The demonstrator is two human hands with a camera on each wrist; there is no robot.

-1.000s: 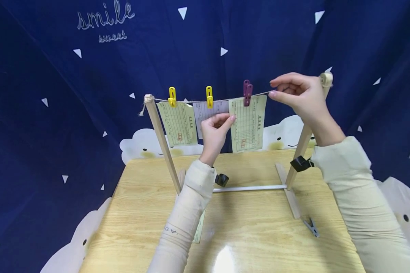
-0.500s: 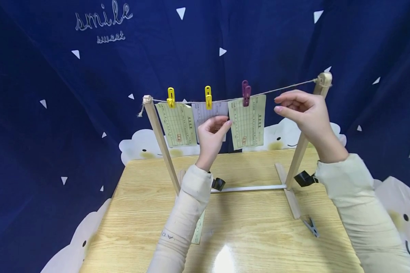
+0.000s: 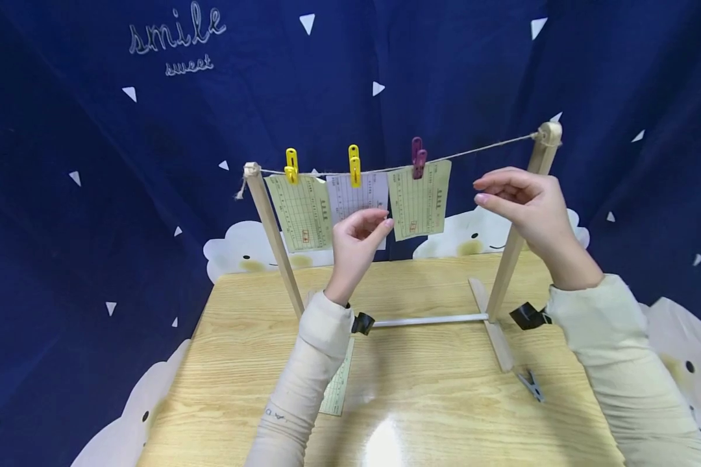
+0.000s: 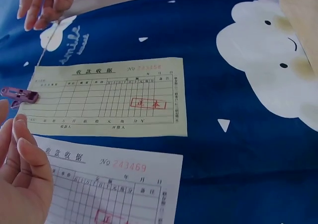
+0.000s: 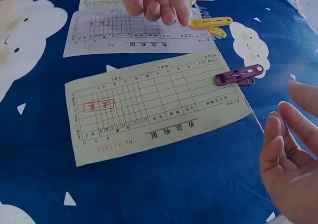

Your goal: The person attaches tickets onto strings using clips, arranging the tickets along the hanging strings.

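Note:
Three receipt slips hang from a string [image 3: 491,148]. The left one is a green receipt [image 3: 300,217] under a yellow clip [image 3: 292,167], the middle one a white receipt [image 4: 124,182] under another yellow clip [image 3: 354,167]. A purple clip [image 5: 241,76] holds the right-hand green receipt [image 5: 159,107]. My left hand [image 3: 356,246] hovers in front of the white receipt, fingers loosely bent with nothing between them, covering part of it. My right hand [image 3: 528,211] floats below the string, right of the purple clip, thumb and fingers apart and holding nothing.
The string runs between two wooden posts [image 3: 516,240], joined low down by a white rod [image 3: 432,320]. A grey clip [image 3: 530,386] lies on the table [image 3: 432,415] at right. Another green slip [image 3: 337,386] lies partly under my left forearm. A dark blue curtain [image 3: 473,58] hangs behind.
My right hand has let go of the string and dropped lower. My left hand has come off the right green receipt's edge and moved down and left. That receipt's lower edge has swung.

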